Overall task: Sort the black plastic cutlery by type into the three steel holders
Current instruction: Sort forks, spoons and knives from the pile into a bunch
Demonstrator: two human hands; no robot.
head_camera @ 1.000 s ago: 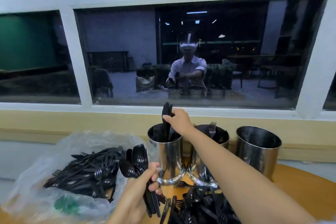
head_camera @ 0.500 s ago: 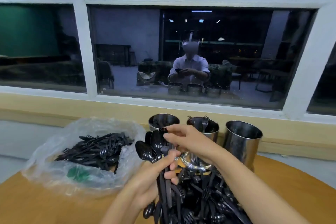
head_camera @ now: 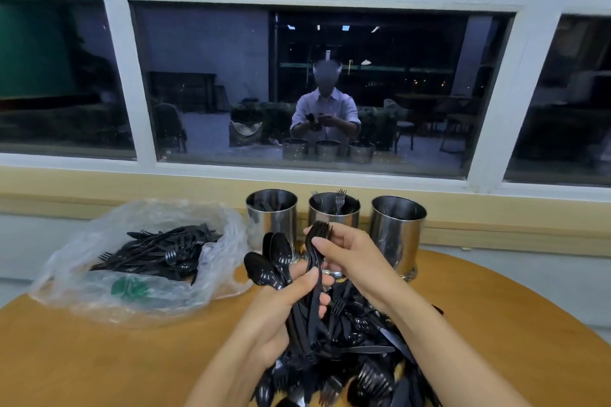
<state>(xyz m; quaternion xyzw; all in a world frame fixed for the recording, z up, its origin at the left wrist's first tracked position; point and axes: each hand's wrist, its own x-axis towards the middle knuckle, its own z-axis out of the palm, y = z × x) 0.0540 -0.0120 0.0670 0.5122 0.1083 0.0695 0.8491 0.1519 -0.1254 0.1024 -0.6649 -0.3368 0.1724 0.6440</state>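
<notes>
My left hand [head_camera: 281,311] grips a bundle of black spoons [head_camera: 271,263] by their handles, bowls pointing up. My right hand [head_camera: 347,254] pinches black forks [head_camera: 319,236] near their heads, right beside the spoon bundle. A loose heap of black cutlery [head_camera: 357,350] lies on the table under both hands. Three steel holders stand in a row behind: the left holder [head_camera: 271,218] has dark pieces inside, the middle holder [head_camera: 334,211] has forks sticking up, and the right holder [head_camera: 398,231] shows nothing above its rim.
A clear plastic bag [head_camera: 139,261] with more black cutlery lies at the left on the round wooden table [head_camera: 99,357]. Behind the holders run a yellow ledge and a window [head_camera: 304,86] that reflects the scene.
My right hand left the left holder, came back to the bundle in my left hand and took hold of forks. The view dropped toward the table.
</notes>
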